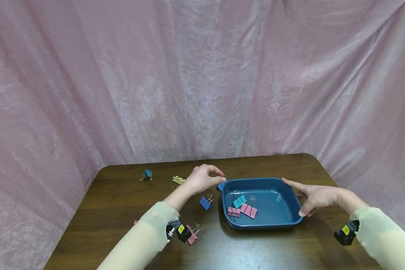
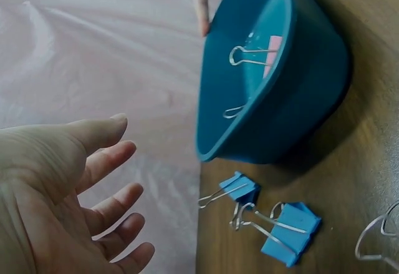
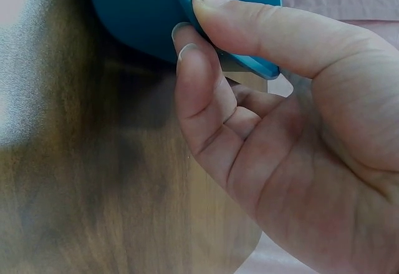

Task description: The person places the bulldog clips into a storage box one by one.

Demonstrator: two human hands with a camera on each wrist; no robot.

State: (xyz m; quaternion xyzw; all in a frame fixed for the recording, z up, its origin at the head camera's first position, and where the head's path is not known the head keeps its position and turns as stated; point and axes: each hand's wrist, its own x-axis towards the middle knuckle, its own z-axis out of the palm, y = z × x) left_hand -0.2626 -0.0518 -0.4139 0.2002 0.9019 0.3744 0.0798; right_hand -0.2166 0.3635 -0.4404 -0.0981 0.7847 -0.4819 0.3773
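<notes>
A dark blue plastic bin (image 1: 263, 226) stands on the table with a teal binder clip (image 1: 239, 201) and two pink binder clips (image 1: 251, 211) inside. My right hand (image 1: 315, 198) pinches the bin's right rim; the right wrist view shows the thumb over the rim and curled fingers outside. Above the table, left of the bin, my left hand (image 2: 62, 186) is held with loosely bent fingers and nothing between them. Below it in the head view lies a blue binder clip (image 1: 206, 203). A second blue binder clip (image 2: 241, 188) lies beside the bin's left end, partly hidden by the hand in the head view.
A teal binder clip (image 1: 148, 173) lies at the back left of the wooden table (image 1: 104, 210), and a yellow one (image 1: 178, 180) sits behind the left forearm. Near the left wrist is a pink clip (image 1: 192, 236); another pink piece (image 1: 134, 223) is mostly hidden. Pink curtain (image 1: 202, 93) hangs behind.
</notes>
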